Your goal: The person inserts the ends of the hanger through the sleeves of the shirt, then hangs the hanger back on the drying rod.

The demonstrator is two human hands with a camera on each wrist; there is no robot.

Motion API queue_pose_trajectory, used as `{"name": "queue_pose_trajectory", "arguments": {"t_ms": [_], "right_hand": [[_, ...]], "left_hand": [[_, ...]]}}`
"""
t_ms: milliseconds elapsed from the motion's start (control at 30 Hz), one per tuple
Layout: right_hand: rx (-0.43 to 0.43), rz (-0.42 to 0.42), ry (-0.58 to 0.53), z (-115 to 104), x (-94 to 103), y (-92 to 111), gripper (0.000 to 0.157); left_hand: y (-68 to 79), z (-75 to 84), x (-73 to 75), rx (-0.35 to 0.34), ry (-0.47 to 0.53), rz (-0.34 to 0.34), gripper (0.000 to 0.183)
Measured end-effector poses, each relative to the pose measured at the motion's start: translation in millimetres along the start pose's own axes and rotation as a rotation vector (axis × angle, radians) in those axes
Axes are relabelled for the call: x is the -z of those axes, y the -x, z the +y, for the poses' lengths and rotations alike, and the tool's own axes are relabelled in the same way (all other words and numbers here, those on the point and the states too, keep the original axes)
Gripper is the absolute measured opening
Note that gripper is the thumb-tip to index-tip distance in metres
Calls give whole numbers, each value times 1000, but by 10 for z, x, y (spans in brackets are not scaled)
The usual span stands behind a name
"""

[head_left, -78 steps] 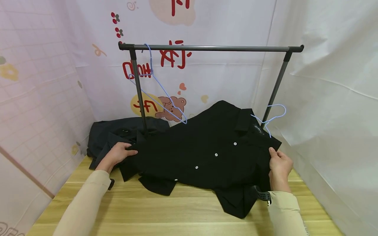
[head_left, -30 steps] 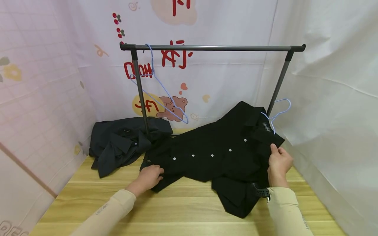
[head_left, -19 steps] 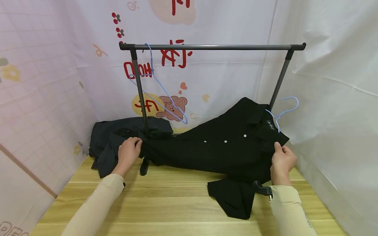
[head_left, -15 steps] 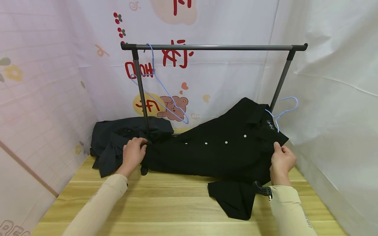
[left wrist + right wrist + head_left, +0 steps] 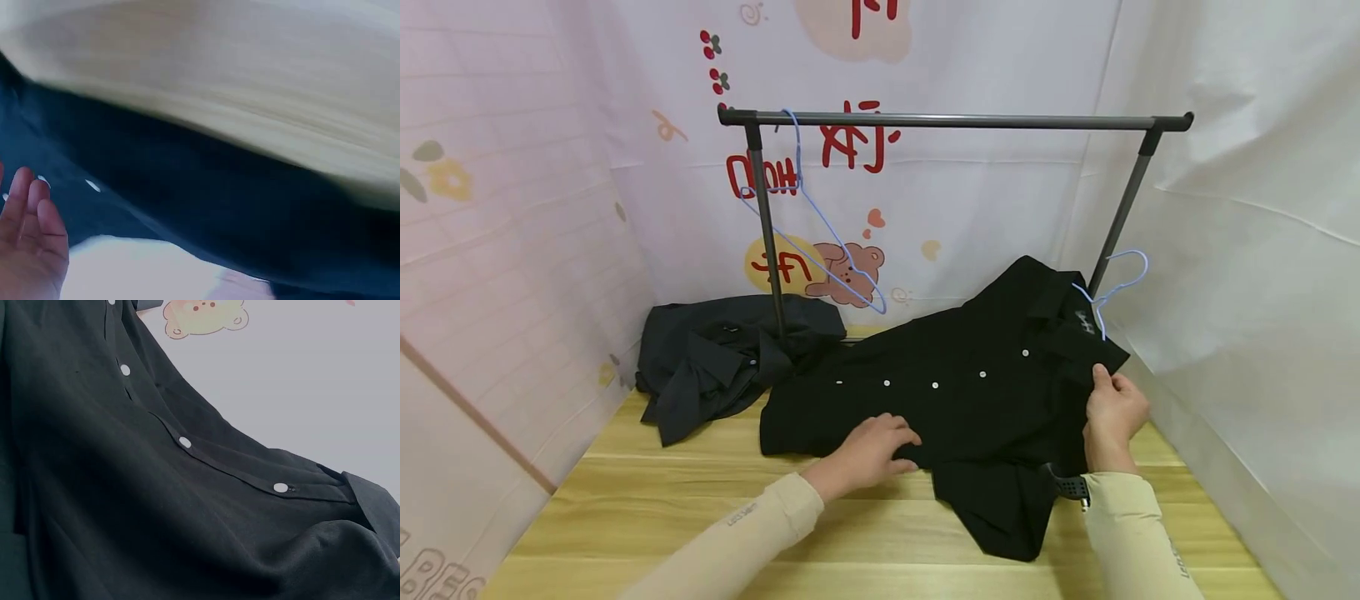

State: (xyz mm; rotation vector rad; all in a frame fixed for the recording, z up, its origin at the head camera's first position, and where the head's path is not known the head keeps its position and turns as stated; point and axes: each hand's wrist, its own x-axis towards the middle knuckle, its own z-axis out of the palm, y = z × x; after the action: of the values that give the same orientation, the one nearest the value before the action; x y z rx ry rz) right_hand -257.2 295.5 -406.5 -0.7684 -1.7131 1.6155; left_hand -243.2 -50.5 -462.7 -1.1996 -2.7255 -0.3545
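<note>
A black button-up shirt (image 5: 955, 408) lies on the table, collar toward the right, with a row of white buttons along its front. A blue hanger (image 5: 1105, 292) pokes its hook out of the collar. My right hand (image 5: 1112, 417) pinches the shirt near the shoulder. Over the shirt's near edge is my left hand (image 5: 872, 450), fingers loosely extended and gripping nothing; whether it touches the cloth I cannot tell. In the left wrist view those fingers (image 5: 28, 206) look nearly straight beside the dark cloth. The right wrist view shows the shirt front (image 5: 125, 469) and buttons close up.
A dark garment (image 5: 722, 358) lies crumpled at the table's left rear. A black clothes rack (image 5: 962, 122) stands behind the shirt, with a second blue hanger (image 5: 842, 250) on its bar at the left. White cloth walls surround the wooden table (image 5: 887, 542).
My left hand pulled at the shirt's hem on the left, then let go and moved right and nearer. The hem now lies spread on the table. My right hand kept its pinch.
</note>
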Motion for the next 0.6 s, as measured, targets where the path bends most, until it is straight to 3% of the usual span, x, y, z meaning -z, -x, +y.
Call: {"name": "queue_pose_trajectory", "arguments": {"t_ms": [133, 233, 400, 500, 600], "right_hand": [[1, 3, -14, -6, -6, -3, 54], [-3, 2, -17, -3, -5, -3, 54], [-2, 1, -7, 14, -5, -5, 54], [3, 0, -1, 28, -3, -14, 53], [3, -5, 6, 40, 5, -27, 53]], "left_hand": [[-189, 322, -205, -153, -192, -71, 50], [-271, 511, -329, -226, -336, -108, 60], [-324, 622, -455, -265, -550, -89, 31], [-321, 567, -430, -239, -460, -67, 19], [-278, 465, -329, -162, -180, -58, 22]]}}
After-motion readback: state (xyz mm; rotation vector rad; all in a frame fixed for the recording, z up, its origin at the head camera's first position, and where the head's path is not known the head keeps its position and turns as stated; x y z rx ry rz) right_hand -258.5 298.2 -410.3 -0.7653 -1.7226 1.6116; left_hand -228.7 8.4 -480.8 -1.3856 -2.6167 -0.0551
